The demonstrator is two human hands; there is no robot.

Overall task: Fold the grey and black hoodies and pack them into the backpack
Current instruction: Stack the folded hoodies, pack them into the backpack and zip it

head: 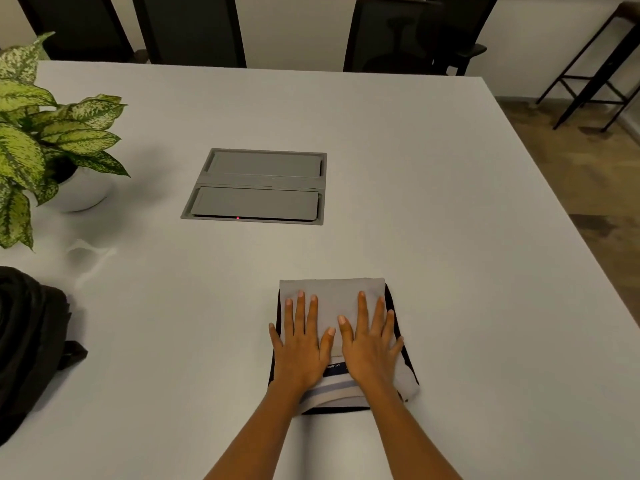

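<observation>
A folded grey hoodie [332,292] lies on top of a folded black hoodie [393,306], whose dark edge shows along the sides and bottom of the stack. The stack sits near the front middle of the white table [415,188]. My left hand [301,344] and my right hand [370,341] both press flat on the grey hoodie, fingers straight and spread. A striped band with a label shows between my wrists. The black backpack [27,344] lies at the table's left edge, well away from the stack.
A potted plant [52,140] in a white pot stands at the left. A grey cable hatch [258,187] is set into the table's middle. Black chairs [391,36] line the far edge, and a black metal stool [595,71] stands on the floor at right.
</observation>
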